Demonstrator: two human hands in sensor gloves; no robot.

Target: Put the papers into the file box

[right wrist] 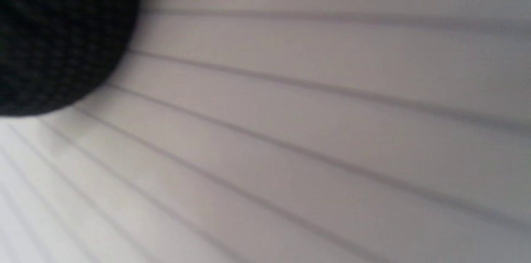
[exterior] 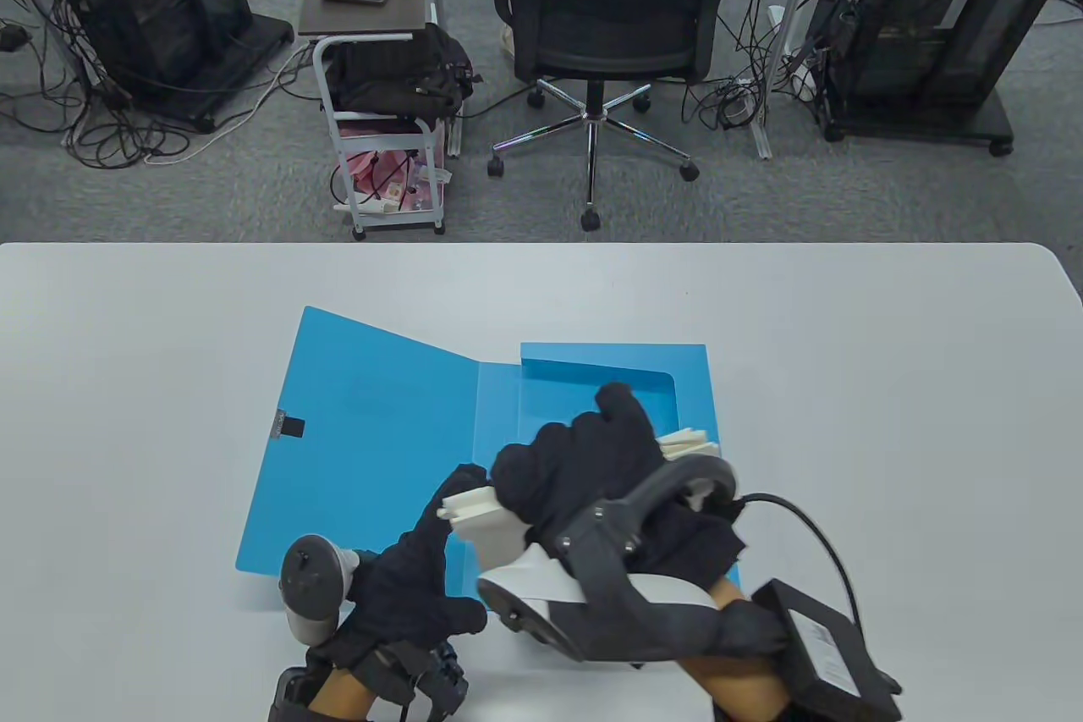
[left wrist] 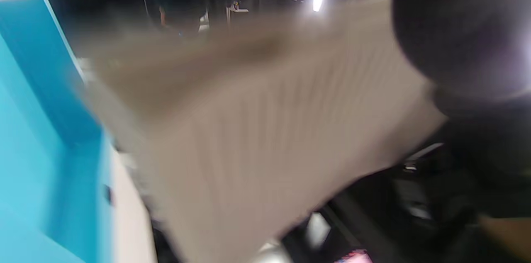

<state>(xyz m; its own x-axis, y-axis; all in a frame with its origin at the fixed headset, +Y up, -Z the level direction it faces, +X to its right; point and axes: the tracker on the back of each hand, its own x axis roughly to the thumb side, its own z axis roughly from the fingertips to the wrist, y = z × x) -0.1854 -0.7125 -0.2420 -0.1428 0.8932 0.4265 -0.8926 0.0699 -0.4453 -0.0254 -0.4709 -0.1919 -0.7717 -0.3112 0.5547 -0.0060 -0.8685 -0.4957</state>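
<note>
A blue file box (exterior: 372, 426) lies open on the white table, lid flap to the left, tray to the right. A white stack of papers (exterior: 486, 520) is held over the tray. My right hand (exterior: 592, 460) grips the stack from above, fingers wrapped over its far edge. My left hand (exterior: 423, 578) touches the stack's near-left corner with its fingertips. The left wrist view shows the blurred stack (left wrist: 265, 130) beside the blue box (left wrist: 37, 138). The right wrist view is filled with the papers' edges (right wrist: 315, 138) and a gloved finger (right wrist: 58, 35).
The white table (exterior: 846, 383) reaches to the far edge. Beyond it on the floor stand an office chair (exterior: 618, 19), a small cart (exterior: 381, 70) and two black equipment racks (exterior: 144, 2). A black cable and box (exterior: 833, 637) trail from my right wrist.
</note>
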